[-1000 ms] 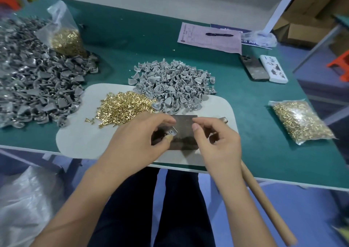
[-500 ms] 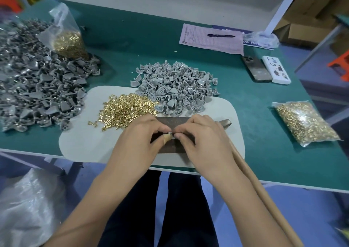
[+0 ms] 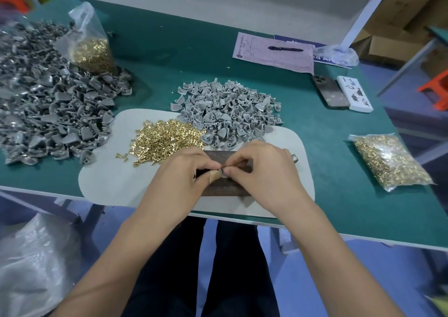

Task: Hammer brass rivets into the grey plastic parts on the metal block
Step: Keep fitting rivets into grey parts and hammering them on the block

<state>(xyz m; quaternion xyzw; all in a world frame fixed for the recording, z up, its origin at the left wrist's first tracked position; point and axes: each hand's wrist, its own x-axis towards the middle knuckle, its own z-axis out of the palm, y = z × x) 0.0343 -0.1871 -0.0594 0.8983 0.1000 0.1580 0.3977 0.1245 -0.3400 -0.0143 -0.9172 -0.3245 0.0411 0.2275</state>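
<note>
Both hands, left hand (image 3: 180, 171) and right hand (image 3: 263, 169), pinch one small grey plastic part (image 3: 221, 172) on the dark metal block (image 3: 225, 187); large heaps remain unhammered.

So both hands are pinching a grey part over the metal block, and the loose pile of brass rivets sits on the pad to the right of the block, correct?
Not quite. The head view shows the loose pile of brass rivets on the pad to the left of the metal block, not the right. Both hands, left hand and right hand, do pinch a grey part over it.
</note>
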